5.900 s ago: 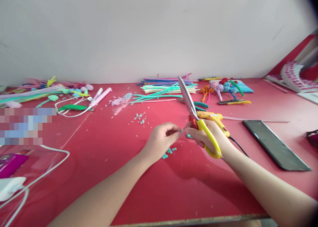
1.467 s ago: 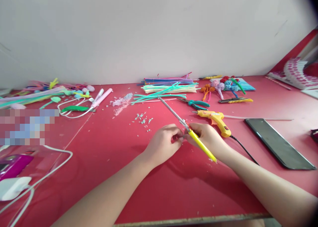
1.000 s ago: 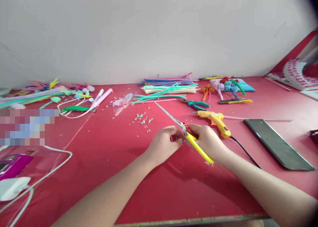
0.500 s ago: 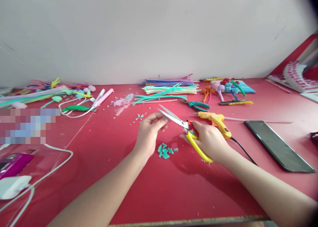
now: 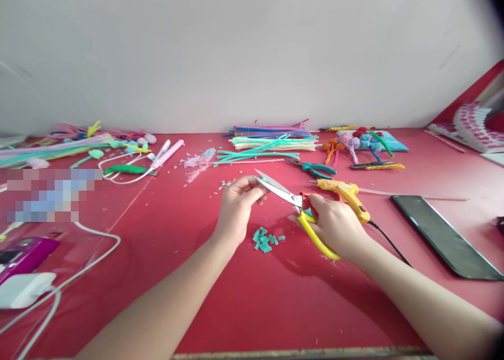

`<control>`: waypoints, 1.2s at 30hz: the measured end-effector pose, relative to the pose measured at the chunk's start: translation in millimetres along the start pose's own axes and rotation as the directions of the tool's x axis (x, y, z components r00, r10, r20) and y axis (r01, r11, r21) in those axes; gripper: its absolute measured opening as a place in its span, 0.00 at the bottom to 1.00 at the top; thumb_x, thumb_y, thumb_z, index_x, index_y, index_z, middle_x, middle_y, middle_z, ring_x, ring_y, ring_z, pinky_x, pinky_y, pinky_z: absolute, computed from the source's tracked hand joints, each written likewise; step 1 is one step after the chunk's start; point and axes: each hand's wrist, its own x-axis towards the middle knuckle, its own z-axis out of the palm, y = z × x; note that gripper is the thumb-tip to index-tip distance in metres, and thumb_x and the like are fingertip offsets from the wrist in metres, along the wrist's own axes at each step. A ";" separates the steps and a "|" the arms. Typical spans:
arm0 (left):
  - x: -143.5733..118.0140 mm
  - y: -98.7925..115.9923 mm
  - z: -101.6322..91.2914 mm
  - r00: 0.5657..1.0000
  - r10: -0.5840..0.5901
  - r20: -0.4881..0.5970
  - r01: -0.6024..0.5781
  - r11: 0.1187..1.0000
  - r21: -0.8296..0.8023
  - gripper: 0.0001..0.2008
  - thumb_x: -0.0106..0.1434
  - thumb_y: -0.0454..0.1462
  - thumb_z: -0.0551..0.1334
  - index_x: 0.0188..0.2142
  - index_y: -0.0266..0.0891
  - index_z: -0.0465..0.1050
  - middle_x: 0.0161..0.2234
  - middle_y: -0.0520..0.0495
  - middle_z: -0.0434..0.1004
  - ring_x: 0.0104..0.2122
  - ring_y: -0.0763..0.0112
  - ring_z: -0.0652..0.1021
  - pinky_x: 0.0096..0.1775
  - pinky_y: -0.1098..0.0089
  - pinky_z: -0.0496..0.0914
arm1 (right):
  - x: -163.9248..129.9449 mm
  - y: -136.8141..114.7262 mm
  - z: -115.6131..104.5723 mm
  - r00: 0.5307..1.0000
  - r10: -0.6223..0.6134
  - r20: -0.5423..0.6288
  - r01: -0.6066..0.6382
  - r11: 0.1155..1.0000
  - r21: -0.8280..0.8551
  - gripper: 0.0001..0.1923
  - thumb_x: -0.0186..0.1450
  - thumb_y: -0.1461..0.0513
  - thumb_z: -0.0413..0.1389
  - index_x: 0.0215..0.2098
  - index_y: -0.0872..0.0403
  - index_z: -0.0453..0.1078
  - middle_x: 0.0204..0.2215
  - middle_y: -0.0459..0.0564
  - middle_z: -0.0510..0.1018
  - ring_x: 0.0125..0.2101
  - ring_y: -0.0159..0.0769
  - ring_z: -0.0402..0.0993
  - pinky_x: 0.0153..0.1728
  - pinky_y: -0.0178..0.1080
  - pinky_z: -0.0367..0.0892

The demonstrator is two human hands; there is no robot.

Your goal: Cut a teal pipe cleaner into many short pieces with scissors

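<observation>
My right hand is closed round the yellow and orange handles of a pair of scissors, whose blades point up and left, slightly apart. At the blade tips my left hand is closed in a pinch. A bit of teal shows between the blades by its fingertips, seemingly a small piece of pipe cleaner, mostly hidden. Below the hands, several short cut teal pieces lie in a loose pile on the red table.
Bundled pipe cleaners lie at the back. Pliers, a yellow glue gun and a phone are on the right, with fuzzy flowers behind. A pink hot-iron tool and white cable lie left.
The scissor blades have drawn closer together at the left fingertips. The whole view has shifted slightly; both hands keep nearly the same place.
</observation>
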 end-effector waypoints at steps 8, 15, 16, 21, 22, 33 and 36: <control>0.3 0.4 -0.3 1.000 0.021 -0.005 -0.021 0.999 -0.041 0.03 0.48 0.33 0.61 0.26 0.36 0.71 0.23 0.52 0.71 0.24 0.77 0.70 0.28 0.74 0.65 | -1.3 -0.5 2.1 1.000 -0.011 -0.012 0.011 1.000 0.002 0.18 0.57 0.47 0.44 0.28 0.53 0.60 0.17 0.45 0.68 0.18 0.31 0.62 0.19 0.34 0.44; 0.2 0.6 0.4 1.000 0.005 0.006 -0.004 0.997 -0.075 0.02 0.48 0.33 0.61 0.25 0.36 0.70 0.23 0.52 0.71 0.24 0.77 0.71 0.28 0.73 0.65 | -1.1 -2.0 1.7 1.000 -0.005 -0.003 0.005 1.000 -0.001 0.17 0.57 0.47 0.44 0.27 0.52 0.58 0.17 0.44 0.68 0.17 0.31 0.61 0.19 0.34 0.43; 0.4 0.4 0.2 1.000 0.003 0.008 -0.003 0.996 -0.085 0.03 0.48 0.33 0.61 0.25 0.36 0.70 0.23 0.52 0.71 0.24 0.77 0.71 0.28 0.73 0.65 | -1.2 -2.1 1.8 1.000 -0.005 -0.002 0.005 1.000 -0.001 0.17 0.57 0.47 0.44 0.27 0.52 0.58 0.17 0.44 0.68 0.17 0.31 0.61 0.18 0.34 0.43; 0.6 -1.5 -1.3 1.000 0.016 0.026 -0.013 0.993 -0.121 0.03 0.49 0.32 0.61 0.26 0.35 0.71 0.24 0.51 0.72 0.24 0.77 0.71 0.29 0.73 0.65 | -1.7 -1.7 2.4 1.000 -0.012 0.007 0.012 1.000 0.001 0.17 0.58 0.47 0.44 0.27 0.52 0.58 0.17 0.45 0.68 0.17 0.30 0.60 0.18 0.33 0.43; 0.5 -1.7 -1.5 0.999 0.019 0.030 -0.015 0.992 -0.122 0.03 0.49 0.32 0.60 0.27 0.35 0.71 0.24 0.51 0.72 0.24 0.77 0.71 0.29 0.74 0.65 | -1.8 -1.7 2.4 1.000 -0.013 0.008 0.013 1.000 0.004 0.17 0.58 0.48 0.44 0.27 0.52 0.58 0.17 0.45 0.68 0.17 0.30 0.60 0.18 0.33 0.43; 0.5 -2.1 -1.2 1.000 0.020 0.023 -0.017 0.993 -0.116 0.03 0.50 0.32 0.60 0.27 0.35 0.71 0.24 0.52 0.71 0.24 0.77 0.71 0.29 0.74 0.65 | -0.9 -2.3 0.2 0.999 0.019 0.026 -0.020 0.998 0.055 0.14 0.57 0.49 0.46 0.26 0.51 0.58 0.16 0.44 0.67 0.17 0.31 0.61 0.19 0.33 0.44; 0.7 -2.7 -2.1 0.999 0.034 0.032 -0.030 0.994 -0.109 0.03 0.51 0.32 0.60 0.27 0.36 0.71 0.24 0.52 0.71 0.24 0.77 0.71 0.29 0.74 0.65 | -0.4 -2.7 -0.2 0.999 0.032 0.025 -0.033 0.999 0.042 0.13 0.57 0.50 0.46 0.26 0.51 0.58 0.15 0.43 0.66 0.16 0.30 0.60 0.18 0.33 0.43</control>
